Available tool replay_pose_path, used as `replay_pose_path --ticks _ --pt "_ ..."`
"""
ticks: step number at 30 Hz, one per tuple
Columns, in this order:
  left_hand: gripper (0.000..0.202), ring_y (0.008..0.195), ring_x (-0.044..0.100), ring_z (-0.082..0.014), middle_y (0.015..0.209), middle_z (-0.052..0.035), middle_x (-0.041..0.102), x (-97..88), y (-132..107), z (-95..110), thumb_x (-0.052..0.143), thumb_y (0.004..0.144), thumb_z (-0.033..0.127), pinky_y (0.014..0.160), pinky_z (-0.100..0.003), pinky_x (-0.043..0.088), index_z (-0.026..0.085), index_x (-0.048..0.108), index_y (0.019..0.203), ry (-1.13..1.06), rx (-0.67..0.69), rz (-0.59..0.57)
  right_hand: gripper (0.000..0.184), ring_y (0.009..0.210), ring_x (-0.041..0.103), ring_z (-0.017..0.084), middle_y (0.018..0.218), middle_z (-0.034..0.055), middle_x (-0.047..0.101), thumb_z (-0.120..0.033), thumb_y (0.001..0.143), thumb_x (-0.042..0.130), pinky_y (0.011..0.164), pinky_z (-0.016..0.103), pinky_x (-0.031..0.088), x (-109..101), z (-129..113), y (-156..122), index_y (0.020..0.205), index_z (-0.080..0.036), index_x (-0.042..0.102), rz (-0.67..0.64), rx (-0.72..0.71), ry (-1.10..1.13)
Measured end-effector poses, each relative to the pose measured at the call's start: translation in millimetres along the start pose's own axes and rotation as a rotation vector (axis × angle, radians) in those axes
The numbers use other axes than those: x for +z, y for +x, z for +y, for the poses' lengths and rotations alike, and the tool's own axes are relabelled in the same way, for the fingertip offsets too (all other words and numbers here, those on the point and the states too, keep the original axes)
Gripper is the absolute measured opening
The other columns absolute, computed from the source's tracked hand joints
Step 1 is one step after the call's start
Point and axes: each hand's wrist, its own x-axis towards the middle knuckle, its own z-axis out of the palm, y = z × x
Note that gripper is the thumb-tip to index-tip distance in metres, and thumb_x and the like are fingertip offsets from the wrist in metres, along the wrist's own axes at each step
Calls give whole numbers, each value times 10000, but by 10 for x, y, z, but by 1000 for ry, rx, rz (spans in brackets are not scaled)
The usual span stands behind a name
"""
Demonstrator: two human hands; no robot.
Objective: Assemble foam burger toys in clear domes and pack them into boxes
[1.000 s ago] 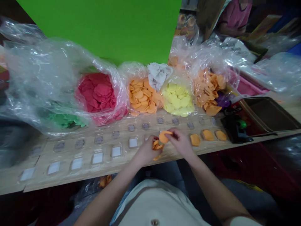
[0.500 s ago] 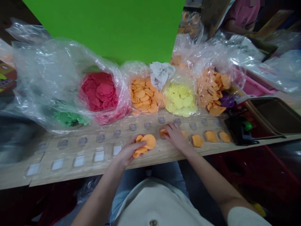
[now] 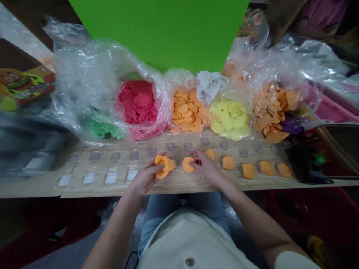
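Note:
My left hand (image 3: 146, 177) is closed round a small stack of orange felt discs (image 3: 163, 166), held just above the wooden board (image 3: 174, 183). My right hand (image 3: 206, 168) lies beside it with fingers stretched flat, its fingertips on a single orange disc (image 3: 187, 164) that rests on the board. To the right, more orange discs (image 3: 227, 162) lie in a row along the board, up to one near its right end (image 3: 284, 170). White and grey square pads (image 3: 111, 177) line the board to the left.
Clear plastic bags stand behind the board: green pieces (image 3: 102, 129), red pieces (image 3: 138, 104), orange discs (image 3: 186, 112), yellow discs (image 3: 230, 117), more orange pieces (image 3: 270, 108). A black tool (image 3: 305, 164) and a dark tray (image 3: 344, 142) sit at right. A green panel (image 3: 159, 30) rises behind.
My right hand has laid another orange disc on the board further left and now rests on it. My left hand with the stack stays beside it. The view has shifted left.

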Motion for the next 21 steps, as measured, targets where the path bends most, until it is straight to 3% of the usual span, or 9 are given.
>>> replay_pose_path --ticks 3,6,9,11,13,15,17,21 --pt "551 824 620 -155 1161 -105 574 -70 -14 -16 631 699 124 615 -208 519 188 473 1223 -36 42 -8 214 859 541 201 842 65 608 -206 797 556 756 321 423 68 -31 -37 1009 -180 573 16 -142 -404" --pt "509 796 615 -146 1165 -107 573 -78 -13 -51 581 693 112 525 -165 482 172 511 1193 -91 41 -77 170 977 490 259 931 112 603 -173 808 529 846 396 388 110 -99 -98 955 -175 614 83 -219 -568" --pt "482 858 607 -174 1188 -95 552 -57 -26 -71 554 686 142 620 -224 513 176 528 1166 -141 26 -174 207 998 492 248 1026 118 582 -203 833 481 873 405 385 174 -230 -124 999 -176 601 188 -166 -331" --pt "464 893 596 -184 1166 -84 556 -28 -30 -78 580 696 177 721 -278 511 183 524 1156 -86 26 -186 228 908 544 208 975 89 602 -306 835 486 803 358 436 260 -340 -99 993 -176 584 81 -73 22" --pt "443 876 589 -162 1079 -62 584 -2 -23 -82 632 695 208 751 -267 491 183 531 1125 55 87 -113 265 745 572 169 837 45 613 -411 778 539 660 303 466 362 -439 -42 890 -174 575 -94 59 362" --pt "442 813 581 -132 948 -32 603 2 -15 -75 691 665 240 708 -222 475 178 548 1079 229 191 46 284 630 549 135 719 1 580 -445 697 603 569 263 449 442 -507 31 765 -178 532 -149 159 570" --pt "466 752 579 -125 878 -20 605 -26 -17 -53 718 640 289 635 -207 467 180 554 1062 337 208 133 298 585 520 111 667 -29 541 -437 656 635 528 235 425 473 -542 106 717 -186 487 -110 177 645" --pt "375 705 602 -156 838 -59 625 -115 -14 -9 675 678 375 515 -204 433 147 587 962 323 -61 -84 247 599 521 111 696 -28 554 -400 706 600 526 227 411 454 -526 236 790 -192 497 -115 71 565"
